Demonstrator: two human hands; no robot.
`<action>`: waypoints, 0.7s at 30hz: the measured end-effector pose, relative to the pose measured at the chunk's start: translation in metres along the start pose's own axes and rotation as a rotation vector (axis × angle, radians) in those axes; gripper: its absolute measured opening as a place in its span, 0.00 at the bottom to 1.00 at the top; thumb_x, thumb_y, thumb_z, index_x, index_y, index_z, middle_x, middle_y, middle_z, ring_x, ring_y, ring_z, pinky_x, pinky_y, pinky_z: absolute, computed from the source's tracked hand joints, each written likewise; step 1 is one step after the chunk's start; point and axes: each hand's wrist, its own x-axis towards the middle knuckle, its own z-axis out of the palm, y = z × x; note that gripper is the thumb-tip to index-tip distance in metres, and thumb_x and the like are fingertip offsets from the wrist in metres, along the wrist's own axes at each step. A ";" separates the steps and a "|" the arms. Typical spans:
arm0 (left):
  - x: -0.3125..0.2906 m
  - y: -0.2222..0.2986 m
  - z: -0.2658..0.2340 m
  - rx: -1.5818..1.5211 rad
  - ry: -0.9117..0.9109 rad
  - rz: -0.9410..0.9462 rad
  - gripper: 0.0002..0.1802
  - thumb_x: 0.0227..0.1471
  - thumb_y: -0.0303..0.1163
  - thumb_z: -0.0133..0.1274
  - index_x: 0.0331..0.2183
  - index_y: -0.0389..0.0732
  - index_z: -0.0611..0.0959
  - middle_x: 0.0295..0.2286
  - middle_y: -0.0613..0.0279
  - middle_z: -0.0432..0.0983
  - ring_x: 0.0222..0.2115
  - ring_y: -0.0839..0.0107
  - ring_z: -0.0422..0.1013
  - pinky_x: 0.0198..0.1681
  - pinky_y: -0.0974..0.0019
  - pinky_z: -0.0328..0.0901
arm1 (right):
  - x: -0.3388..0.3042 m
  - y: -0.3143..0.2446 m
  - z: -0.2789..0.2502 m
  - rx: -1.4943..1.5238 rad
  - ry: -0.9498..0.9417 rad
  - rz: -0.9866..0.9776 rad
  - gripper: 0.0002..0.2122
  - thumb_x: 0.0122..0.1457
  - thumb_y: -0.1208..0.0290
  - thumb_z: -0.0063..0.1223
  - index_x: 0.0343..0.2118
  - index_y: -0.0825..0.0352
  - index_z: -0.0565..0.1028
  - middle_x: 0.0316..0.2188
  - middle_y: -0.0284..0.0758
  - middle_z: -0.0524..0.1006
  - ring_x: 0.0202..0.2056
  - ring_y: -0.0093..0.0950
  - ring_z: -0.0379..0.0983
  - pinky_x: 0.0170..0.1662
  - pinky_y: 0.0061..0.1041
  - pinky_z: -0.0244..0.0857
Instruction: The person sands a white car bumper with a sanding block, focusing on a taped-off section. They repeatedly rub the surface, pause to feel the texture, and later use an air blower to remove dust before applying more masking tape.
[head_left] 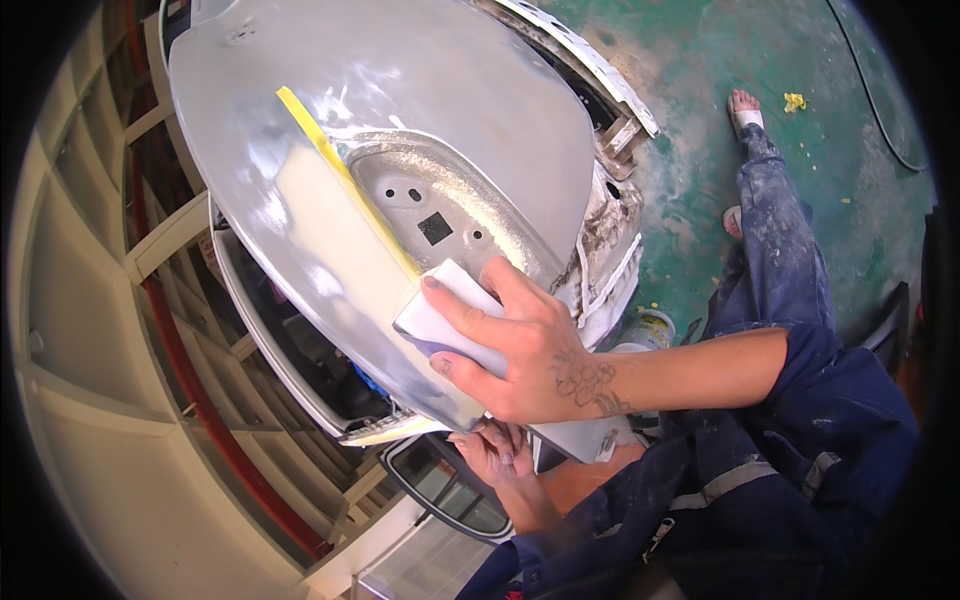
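One head-worn fisheye view looks steeply down, close over the grey car panel (400,150).

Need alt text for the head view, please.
The right hand presses a white rectangular sanding block on a grey primed car body panel beside a yellow tape strip. The left hand grips the panel's lower edge.

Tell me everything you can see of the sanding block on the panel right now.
The sanding block is a pale, whitish rectangular pad, foam by the look of it, with a darker underside edge. It lies flat against the grey car panel, just below the lower end of the yellow tape strip. The right hand presses on it, fingers spread over its top. The left hand grips the panel's lower edge.
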 end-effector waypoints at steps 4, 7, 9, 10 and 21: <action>0.004 -0.004 0.005 -0.018 0.070 0.028 0.25 0.72 0.50 0.39 0.43 0.39 0.81 0.16 0.65 0.71 0.08 0.80 0.56 0.13 0.74 0.51 | 0.072 0.007 0.010 -0.040 -0.034 0.132 0.22 0.57 0.62 0.62 0.52 0.68 0.79 0.39 0.48 0.69 0.41 0.46 0.75 0.38 0.42 0.71; 0.002 -0.003 0.003 -0.018 0.093 0.030 0.25 0.72 0.50 0.39 0.42 0.38 0.81 0.15 0.65 0.71 0.08 0.79 0.57 0.14 0.73 0.53 | 0.073 0.013 0.017 -0.058 0.035 0.121 0.21 0.57 0.62 0.61 0.52 0.68 0.79 0.38 0.48 0.69 0.40 0.45 0.75 0.37 0.42 0.71; -0.003 -0.004 -0.007 -0.029 0.005 0.008 0.23 0.73 0.48 0.38 0.45 0.40 0.81 0.21 0.64 0.76 0.09 0.81 0.59 0.16 0.73 0.55 | 0.021 0.012 0.012 -0.012 0.044 0.051 0.22 0.57 0.62 0.61 0.52 0.69 0.78 0.39 0.47 0.70 0.39 0.45 0.74 0.36 0.41 0.72; -0.003 -0.002 -0.007 -0.023 -0.013 -0.004 0.23 0.73 0.47 0.38 0.46 0.40 0.81 0.22 0.64 0.77 0.09 0.81 0.60 0.16 0.73 0.56 | 0.004 0.014 0.005 -0.014 0.029 0.031 0.22 0.57 0.62 0.61 0.52 0.69 0.78 0.39 0.47 0.70 0.39 0.45 0.74 0.36 0.41 0.72; -0.003 -0.002 -0.003 -0.011 0.057 0.007 0.27 0.72 0.52 0.39 0.40 0.40 0.82 0.18 0.64 0.76 0.09 0.79 0.60 0.15 0.73 0.52 | 0.007 0.015 0.002 -0.096 0.026 0.000 0.23 0.55 0.64 0.64 0.54 0.66 0.77 0.39 0.44 0.69 0.38 0.43 0.74 0.34 0.40 0.73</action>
